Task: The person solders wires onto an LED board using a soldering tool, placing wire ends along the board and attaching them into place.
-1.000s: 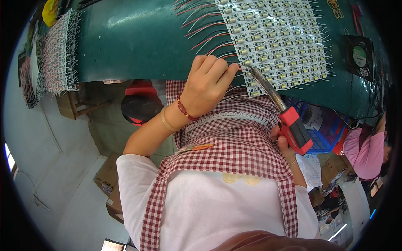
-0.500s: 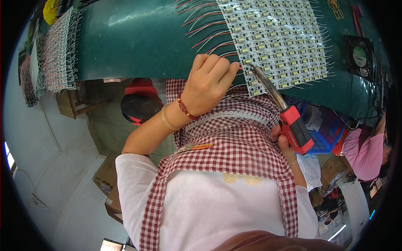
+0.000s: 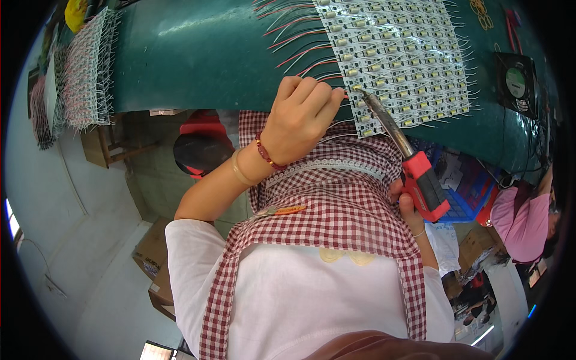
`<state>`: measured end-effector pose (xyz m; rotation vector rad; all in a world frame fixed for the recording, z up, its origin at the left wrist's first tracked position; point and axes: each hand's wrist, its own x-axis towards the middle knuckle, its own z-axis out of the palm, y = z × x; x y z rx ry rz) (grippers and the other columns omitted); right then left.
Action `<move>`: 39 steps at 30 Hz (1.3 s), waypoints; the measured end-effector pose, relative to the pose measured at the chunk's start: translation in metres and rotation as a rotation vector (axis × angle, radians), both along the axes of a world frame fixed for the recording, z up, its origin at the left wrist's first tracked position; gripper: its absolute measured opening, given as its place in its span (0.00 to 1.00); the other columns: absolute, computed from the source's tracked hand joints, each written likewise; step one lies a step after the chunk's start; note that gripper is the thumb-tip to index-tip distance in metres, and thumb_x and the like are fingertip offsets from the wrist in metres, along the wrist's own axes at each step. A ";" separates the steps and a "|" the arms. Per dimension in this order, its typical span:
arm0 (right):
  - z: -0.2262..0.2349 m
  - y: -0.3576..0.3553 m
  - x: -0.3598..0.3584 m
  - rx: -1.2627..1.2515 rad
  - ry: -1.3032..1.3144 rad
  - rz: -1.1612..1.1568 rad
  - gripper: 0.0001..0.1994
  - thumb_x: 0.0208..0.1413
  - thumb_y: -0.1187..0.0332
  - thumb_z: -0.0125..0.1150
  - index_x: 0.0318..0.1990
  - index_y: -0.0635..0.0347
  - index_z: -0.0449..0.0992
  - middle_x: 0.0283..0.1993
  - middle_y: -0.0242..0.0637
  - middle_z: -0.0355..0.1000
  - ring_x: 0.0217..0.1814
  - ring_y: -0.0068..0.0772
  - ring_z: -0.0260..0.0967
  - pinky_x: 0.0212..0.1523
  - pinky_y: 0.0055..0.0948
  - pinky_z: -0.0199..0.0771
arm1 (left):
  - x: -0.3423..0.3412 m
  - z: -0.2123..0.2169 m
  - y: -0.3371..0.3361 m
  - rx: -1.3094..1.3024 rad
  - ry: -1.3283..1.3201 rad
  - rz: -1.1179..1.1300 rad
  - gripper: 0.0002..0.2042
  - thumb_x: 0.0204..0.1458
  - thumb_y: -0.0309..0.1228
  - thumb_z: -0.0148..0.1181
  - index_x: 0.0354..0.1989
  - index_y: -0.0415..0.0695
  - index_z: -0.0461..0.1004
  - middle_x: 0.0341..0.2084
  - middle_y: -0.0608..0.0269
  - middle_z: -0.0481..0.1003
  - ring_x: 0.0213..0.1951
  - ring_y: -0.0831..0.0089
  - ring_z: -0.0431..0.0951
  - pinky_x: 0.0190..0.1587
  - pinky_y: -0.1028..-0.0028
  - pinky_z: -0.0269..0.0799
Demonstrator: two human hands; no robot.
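A panel of white circuit boards [image 3: 408,78] with rows of small yellowish parts lies on the green table. Red, white and black wires [image 3: 303,57] stick out from its left edge. My left hand [image 3: 302,114] is closed at the panel's lower left edge, its thumb and forefinger pinching a thin wire that is mostly hidden by the fingers. In my right hand [image 3: 409,207] is a soldering iron [image 3: 425,186] with a red and black handle. Its metal tip slants up to the left and meets the panel's left edge, just right of my left fingertips.
At the table's [image 3: 192,54] far left stands a stack of wired boards [image 3: 90,72]. A small black fan [image 3: 517,84] sits on the right. Below the table edge are a blue basket [image 3: 465,201] and a red and black stool [image 3: 204,150]. A person in pink [image 3: 521,222] is at the right.
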<state>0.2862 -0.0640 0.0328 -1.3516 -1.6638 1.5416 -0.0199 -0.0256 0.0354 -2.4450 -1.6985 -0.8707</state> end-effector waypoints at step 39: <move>-0.011 -0.012 0.018 -0.015 -0.018 0.046 0.17 0.52 0.53 0.63 0.26 0.59 0.76 0.24 0.31 0.73 0.27 0.32 0.69 0.30 0.29 0.67 | 0.019 0.002 -0.017 -0.061 -0.126 0.041 0.17 0.33 0.19 0.59 0.37 0.38 0.78 0.24 0.65 0.67 0.28 0.69 0.67 0.32 0.70 0.61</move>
